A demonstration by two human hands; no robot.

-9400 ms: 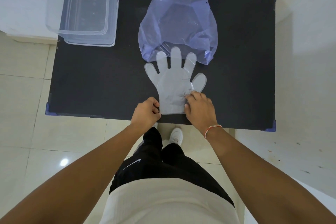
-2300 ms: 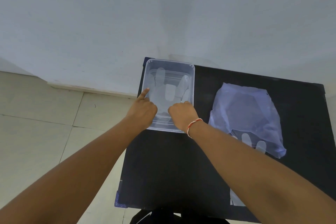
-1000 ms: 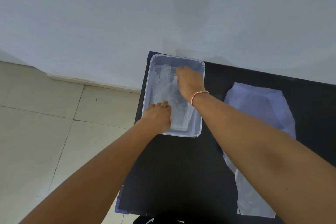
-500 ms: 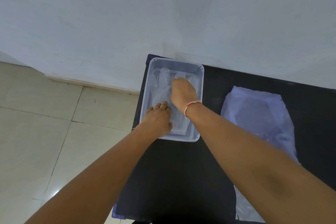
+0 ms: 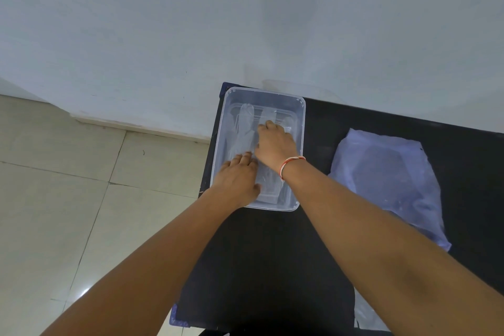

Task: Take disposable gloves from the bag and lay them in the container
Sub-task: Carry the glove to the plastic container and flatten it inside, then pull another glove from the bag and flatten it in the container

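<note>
Gloves [image 5: 246,135] are now found flat on the floor of the clear container [image 5: 300,117] at the far left corner of the black counter [image 5: 272,248], no longer on the counter before the bag [image 5: 387,180]. They are pressed down by both hands, the left hand [image 5: 236,180] and the right hand [image 5: 275,143] laid palm-down with fingers extended; nothing is gripped. This glove is judged placed; the bag, well apart to the right, is left untouched.

Illumination is soft, even and moderately dim, with a cool cast on the wall [image 5: 245,22]. A small glare spot lies on the floor [image 5: 84,292], left of the dark surface [image 5: 261,254]. Wide-angle distortion bends the surface edges; focus is sharp throughout.
</note>
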